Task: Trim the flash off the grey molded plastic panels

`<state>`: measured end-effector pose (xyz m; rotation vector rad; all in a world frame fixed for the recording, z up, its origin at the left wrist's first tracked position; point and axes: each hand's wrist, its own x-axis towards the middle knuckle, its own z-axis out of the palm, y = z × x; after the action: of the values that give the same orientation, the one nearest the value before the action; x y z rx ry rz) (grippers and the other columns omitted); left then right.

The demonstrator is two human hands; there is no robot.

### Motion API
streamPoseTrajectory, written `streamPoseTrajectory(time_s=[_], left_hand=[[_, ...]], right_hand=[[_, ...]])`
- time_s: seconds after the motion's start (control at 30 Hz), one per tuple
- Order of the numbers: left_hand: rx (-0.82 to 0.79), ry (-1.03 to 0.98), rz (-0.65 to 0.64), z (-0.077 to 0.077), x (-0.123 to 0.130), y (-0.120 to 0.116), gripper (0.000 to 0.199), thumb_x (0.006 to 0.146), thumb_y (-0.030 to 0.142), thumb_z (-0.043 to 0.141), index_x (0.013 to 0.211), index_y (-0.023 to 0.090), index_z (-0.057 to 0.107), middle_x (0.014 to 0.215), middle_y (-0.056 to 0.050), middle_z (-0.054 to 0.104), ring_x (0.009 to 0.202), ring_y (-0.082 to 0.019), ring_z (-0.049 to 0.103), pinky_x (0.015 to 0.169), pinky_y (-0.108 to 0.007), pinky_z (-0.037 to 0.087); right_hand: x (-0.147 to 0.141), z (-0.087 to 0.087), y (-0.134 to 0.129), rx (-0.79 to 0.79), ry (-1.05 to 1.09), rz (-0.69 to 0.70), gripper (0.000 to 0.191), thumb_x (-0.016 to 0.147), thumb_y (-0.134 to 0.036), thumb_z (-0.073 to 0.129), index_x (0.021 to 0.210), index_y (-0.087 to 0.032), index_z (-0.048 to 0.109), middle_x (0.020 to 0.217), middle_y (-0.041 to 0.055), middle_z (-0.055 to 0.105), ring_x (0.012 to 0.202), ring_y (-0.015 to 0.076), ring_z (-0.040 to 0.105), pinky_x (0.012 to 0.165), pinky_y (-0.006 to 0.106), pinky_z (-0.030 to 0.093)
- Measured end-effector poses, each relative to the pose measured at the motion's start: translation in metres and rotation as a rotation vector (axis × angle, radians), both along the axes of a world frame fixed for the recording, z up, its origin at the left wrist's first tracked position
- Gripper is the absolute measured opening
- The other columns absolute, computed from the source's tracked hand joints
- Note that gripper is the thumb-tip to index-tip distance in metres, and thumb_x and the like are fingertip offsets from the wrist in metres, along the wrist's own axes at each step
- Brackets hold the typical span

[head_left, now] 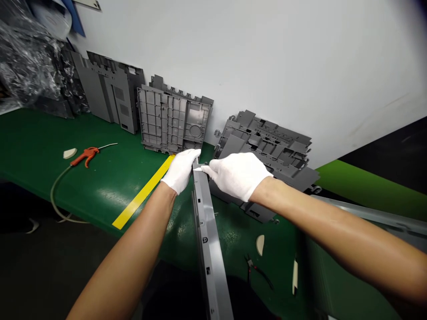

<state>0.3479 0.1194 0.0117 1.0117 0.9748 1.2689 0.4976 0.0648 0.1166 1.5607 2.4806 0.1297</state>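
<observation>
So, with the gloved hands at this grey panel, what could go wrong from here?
The grey panel appears edge-up, with the left hand gripping its far end; it might tip if that grip slips. If its near end swings right, it could knock the pliers. The hose of the orange air gun hangs over the table edge, so a snag could drag the gun off.

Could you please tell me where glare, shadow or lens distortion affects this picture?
Head view: glare spots on the green tabletop; pale sheen along the long grey panel; sharp glints on the plastic wrap; deep shadow over the floor at lower left; the white gloves on the left hand and right hand look bright; apparent wide-angle stretching toward the edges.
</observation>
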Motion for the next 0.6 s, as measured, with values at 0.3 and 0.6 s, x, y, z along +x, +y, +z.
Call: streamPoseTrajectory(time_s=[0.3,0.6], left_hand=[[-0.021,0.005,-0.022,-0.0045,0.0027,0.0013,0.029,0.083,0.03,0.063,0.063,0.02,0.044,0.062,0.004,0.042,0.059,-0.011,0.038,0.057,-0.027,0.032],[-0.038,0.004,-0.015,-0.0025,0.006,0.0011,0.03,0.083,0.028,0.063,0.063,0.02,0.043,0.063,0.004,0.04,0.058,-0.011,0.036,0.055,-0.027,0.03]], right_hand=[[0.0036,-0.0001,0.0016,-0.008,-0.037,-0.01,0.077,0.098,-0.063,0.004,0.094,-0.023,0.071,0.076,0.011,0.071,0.07,0.0266,0.068,0.069,0.038,0.048],[0.0055,0.0024,0.0029,-0.014,-0.028,0.013,0.077,0.098,-0.062,0.006,0.094,-0.023,0.071,0.074,0.0108,0.071,0.07,0.027,0.069,0.069,0.038,0.048]])
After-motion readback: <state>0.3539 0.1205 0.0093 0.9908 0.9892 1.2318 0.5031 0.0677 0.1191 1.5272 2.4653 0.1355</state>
